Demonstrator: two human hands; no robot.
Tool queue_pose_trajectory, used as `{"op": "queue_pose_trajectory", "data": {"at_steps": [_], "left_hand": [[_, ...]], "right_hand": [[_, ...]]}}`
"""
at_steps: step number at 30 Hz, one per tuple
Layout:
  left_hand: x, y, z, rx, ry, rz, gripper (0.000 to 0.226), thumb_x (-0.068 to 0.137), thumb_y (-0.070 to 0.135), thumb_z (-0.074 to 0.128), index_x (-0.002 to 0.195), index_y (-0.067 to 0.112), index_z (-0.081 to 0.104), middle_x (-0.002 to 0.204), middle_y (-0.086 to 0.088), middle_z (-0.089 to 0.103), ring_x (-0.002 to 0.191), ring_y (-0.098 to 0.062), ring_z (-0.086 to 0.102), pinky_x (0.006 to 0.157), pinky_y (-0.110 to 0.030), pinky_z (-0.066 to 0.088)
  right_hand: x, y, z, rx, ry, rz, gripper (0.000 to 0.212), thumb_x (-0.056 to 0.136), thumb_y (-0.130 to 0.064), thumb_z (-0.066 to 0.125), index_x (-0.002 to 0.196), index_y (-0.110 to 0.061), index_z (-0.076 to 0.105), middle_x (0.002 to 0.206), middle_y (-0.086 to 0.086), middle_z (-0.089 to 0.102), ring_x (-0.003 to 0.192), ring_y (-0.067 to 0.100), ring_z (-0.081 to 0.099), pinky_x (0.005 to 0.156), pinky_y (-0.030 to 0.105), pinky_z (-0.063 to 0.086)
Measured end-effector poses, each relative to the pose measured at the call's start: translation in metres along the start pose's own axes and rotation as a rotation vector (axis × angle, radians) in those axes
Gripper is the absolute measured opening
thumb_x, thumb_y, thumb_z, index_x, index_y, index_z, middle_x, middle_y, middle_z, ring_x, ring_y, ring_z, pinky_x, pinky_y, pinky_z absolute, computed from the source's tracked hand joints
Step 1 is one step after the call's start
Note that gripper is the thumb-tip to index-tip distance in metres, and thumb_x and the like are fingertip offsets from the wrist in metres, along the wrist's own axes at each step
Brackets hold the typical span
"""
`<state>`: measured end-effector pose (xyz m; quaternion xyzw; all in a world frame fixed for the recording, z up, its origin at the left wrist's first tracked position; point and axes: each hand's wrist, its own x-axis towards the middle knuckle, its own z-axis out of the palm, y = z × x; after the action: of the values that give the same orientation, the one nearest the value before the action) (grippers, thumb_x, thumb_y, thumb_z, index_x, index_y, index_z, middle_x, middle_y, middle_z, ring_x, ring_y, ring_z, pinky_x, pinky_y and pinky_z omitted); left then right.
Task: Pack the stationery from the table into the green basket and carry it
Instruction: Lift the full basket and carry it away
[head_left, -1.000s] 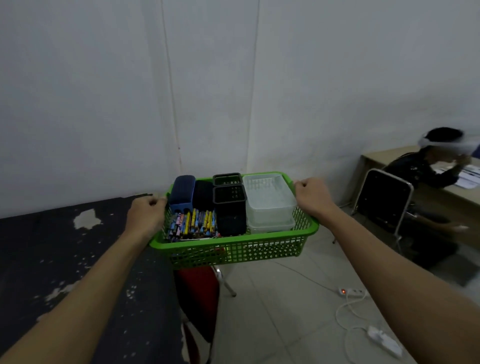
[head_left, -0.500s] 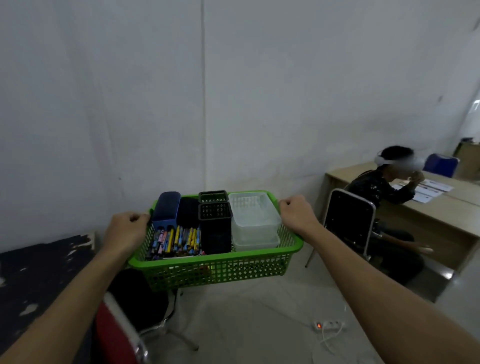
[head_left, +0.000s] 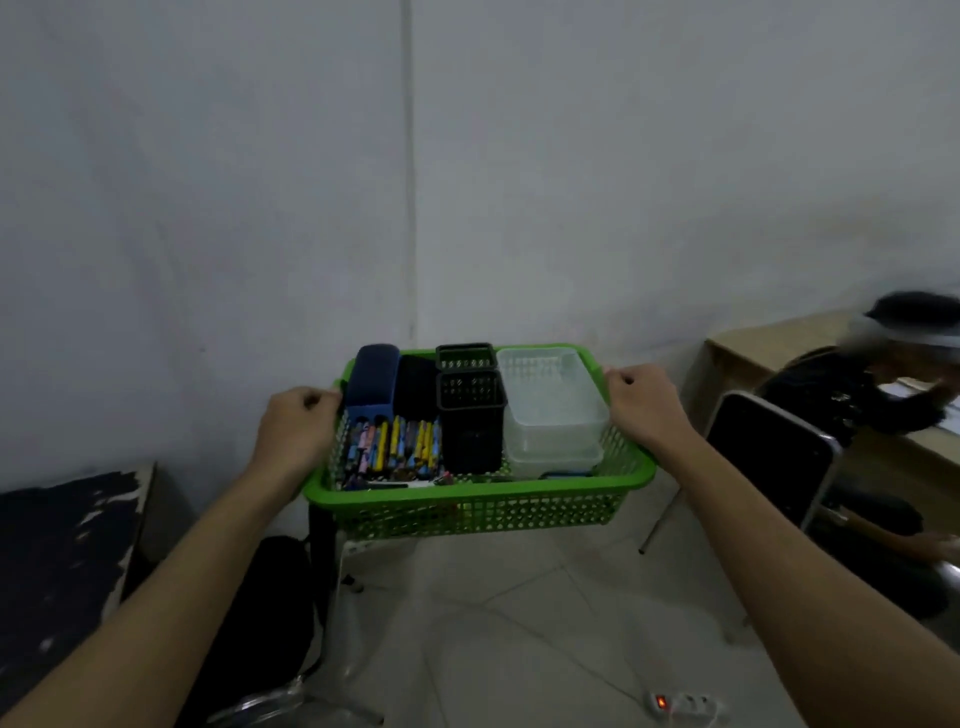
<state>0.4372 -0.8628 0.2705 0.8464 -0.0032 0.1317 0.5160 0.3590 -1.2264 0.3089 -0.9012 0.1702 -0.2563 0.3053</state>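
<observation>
Clearly, the green basket (head_left: 478, 506) is held in the air over a pale tiled floor (head_left: 519, 623), gripped at both short ends. It is made of perforated plastic with a lattice wall and a smooth rolled rim. Inside it, a row of patterned pens (head_left: 395, 449) is laid at the left, with a dark blue case (head_left: 371, 382) behind them. Two black mesh holders (head_left: 470, 387), square in shape, are set upright in the middle, and stacked translucent plastic trays (head_left: 553, 410) are placed at the right. No writing or brand can be read on any item; the print on the pens is too blurred.

The left hand (head_left: 296, 434) is curled round the left rim, knuckles up, fingers clamped on the edge. The right hand (head_left: 644, 408) is likewise closed over the right rim. Both forearms are stretched forward, bare.

A dark, chipped table (head_left: 62, 551) is seen at the left, and a black chair (head_left: 769, 457) at the right, beside a seated person (head_left: 852, 395) at a wooden desk (head_left: 753, 348). A white power strip (head_left: 685, 704) with a lit red switch is lying on the floor.
</observation>
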Motion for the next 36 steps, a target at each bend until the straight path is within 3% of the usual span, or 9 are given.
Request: {"op": "queue_pose_trajectory", "data": {"at_steps": [5,9,16,21,28,32,36], "left_hand": [[0.032,-0.024,0.052,0.111,0.11,-0.07,0.034,0.102,0.031,0.054,0.096,0.004,0.073,0.088,-0.007,0.069,0.085,-0.026,0.064,0.072,-0.032,0.043],[0.046,-0.06,0.095,0.205,0.132,-0.15,0.035,0.104,0.032,0.051,0.101,0.003,0.071,0.093,-0.009,0.07,0.087,-0.027,0.065,0.071,-0.033,0.045],[0.055,-0.134,0.168,0.258,0.035,-0.365,0.028,0.105,0.026,0.051,0.113,0.005,0.067,0.097,-0.004,0.066,0.086,-0.017,0.058,0.073,-0.027,0.039],[0.091,-0.194,0.218,0.28,-0.084,-0.483,0.024,0.104,0.03,0.05,0.111,0.012,0.065,0.102,-0.011,0.07,0.099,-0.031,0.066,0.078,-0.034,0.046],[0.158,-0.26,0.298,0.281,-0.222,-0.574,0.019,0.106,0.026,0.045,0.111,0.014,0.058,0.096,-0.001,0.06,0.088,-0.021,0.058,0.076,-0.03,0.041],[0.19,-0.33,0.354,0.26,-0.279,-0.63,0.013,0.106,0.031,0.043,0.101,0.024,0.052,0.092,0.003,0.063,0.084,-0.019,0.064,0.073,-0.035,0.051],[0.209,-0.419,0.419,0.258,-0.298,-0.681,0.012,0.107,0.034,0.042,0.104,0.027,0.052,0.091,0.003,0.064,0.081,-0.017,0.065,0.075,-0.038,0.055]], "right_hand": [[0.076,0.047,0.068,0.049,-0.071,-0.087,0.054,0.102,-0.025,0.048,0.052,-0.013,0.034,0.047,0.003,0.033,0.047,0.018,0.035,0.049,0.034,0.024],[0.116,0.084,0.13,0.1,-0.185,-0.115,0.051,0.105,-0.026,0.045,0.057,-0.015,0.035,0.05,0.005,0.037,0.05,0.02,0.038,0.051,0.035,0.024],[0.138,0.143,0.225,0.122,-0.375,-0.01,0.046,0.105,-0.019,0.044,0.059,-0.011,0.039,0.053,0.008,0.044,0.049,0.017,0.04,0.048,0.031,0.024],[0.161,0.187,0.29,0.094,-0.479,0.132,0.045,0.104,-0.02,0.046,0.06,-0.012,0.044,0.055,0.004,0.047,0.053,0.018,0.045,0.051,0.031,0.028],[0.212,0.248,0.388,-0.025,-0.595,0.223,0.033,0.104,-0.024,0.047,0.077,-0.009,0.056,0.067,0.003,0.057,0.061,0.02,0.055,0.051,0.029,0.035],[0.235,0.306,0.462,-0.087,-0.663,0.247,0.031,0.104,-0.023,0.049,0.08,-0.006,0.057,0.065,0.005,0.059,0.056,0.018,0.055,0.048,0.028,0.033],[0.252,0.372,0.555,-0.119,-0.722,0.242,0.029,0.104,-0.025,0.05,0.083,-0.007,0.058,0.066,0.005,0.06,0.055,0.016,0.056,0.046,0.026,0.033]]}}
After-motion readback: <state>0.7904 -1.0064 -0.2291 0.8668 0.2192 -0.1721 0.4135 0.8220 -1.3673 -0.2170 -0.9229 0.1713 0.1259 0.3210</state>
